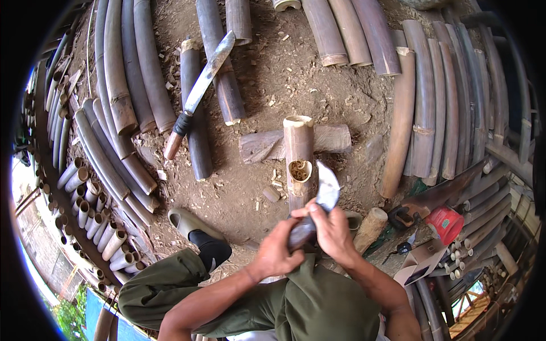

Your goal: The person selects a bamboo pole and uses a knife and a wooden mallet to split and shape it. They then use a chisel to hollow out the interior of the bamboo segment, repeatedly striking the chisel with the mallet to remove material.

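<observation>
A knife with a broad, curved blade and dark handle is held above my lap, its blade pointing away from me. My left hand wraps round the handle. My right hand is closed on the knife where handle meets blade. Just beyond the blade, a bamboo tube rests across a rough wooden block, its near end hidden behind my hands. An opening cut into the tube's upper side shows curled shavings inside. Wood chips lie around it.
A machete lies across bamboo poles at the far left. More poles line the right, near a handsaw, a red container and a cardboard box. Short bamboo tubes are stacked at left. A log piece stands beside my right hand.
</observation>
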`<state>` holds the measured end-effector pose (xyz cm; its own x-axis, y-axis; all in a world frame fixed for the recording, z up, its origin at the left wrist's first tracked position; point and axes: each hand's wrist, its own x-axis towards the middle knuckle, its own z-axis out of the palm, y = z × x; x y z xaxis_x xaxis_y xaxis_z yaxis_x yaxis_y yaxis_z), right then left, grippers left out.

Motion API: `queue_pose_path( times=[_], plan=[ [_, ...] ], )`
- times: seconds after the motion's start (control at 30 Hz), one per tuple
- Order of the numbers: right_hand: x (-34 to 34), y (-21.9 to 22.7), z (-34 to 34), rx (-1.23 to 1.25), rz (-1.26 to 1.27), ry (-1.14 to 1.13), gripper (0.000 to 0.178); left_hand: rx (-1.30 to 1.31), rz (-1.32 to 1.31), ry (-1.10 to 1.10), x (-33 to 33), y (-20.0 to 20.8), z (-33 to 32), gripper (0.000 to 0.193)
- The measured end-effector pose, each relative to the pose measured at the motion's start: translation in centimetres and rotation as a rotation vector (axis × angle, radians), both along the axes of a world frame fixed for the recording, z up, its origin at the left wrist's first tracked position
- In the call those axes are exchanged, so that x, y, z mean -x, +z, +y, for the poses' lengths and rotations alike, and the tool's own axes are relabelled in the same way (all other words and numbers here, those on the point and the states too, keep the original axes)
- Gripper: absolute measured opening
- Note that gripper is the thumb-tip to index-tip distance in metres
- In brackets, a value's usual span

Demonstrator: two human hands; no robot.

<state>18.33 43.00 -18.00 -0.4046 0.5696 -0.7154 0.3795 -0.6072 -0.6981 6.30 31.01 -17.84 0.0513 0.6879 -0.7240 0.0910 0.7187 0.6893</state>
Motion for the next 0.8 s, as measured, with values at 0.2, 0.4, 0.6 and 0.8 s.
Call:
queue_pose_path(
  times=[0.2,0.4,0.6,0.8],
  plan=[
    [5.7,-3.9,-0.5,0.443,-0.094,0.156,0.043,0.157,0.399,-0.064,6.6,-1.2,-0.8,0.043],
    [8.1,-3.4,0.1,0.536,0.259,-0.244,0.045,-0.042,0.592,-0.284,12.9,0.6,5.1,0.03],
    [6.8,-3.2,1.2,0.767,0.647,-0.66,0.031,-0.122,0.762,-0.804,13.9,4.6,14.2,0.02],
    [4.8,-3.4,1.6,1.015,0.919,-0.957,0.034,-0.252,0.787,-1.212,10.3,6.6,21.8,0.008]
  ],
)
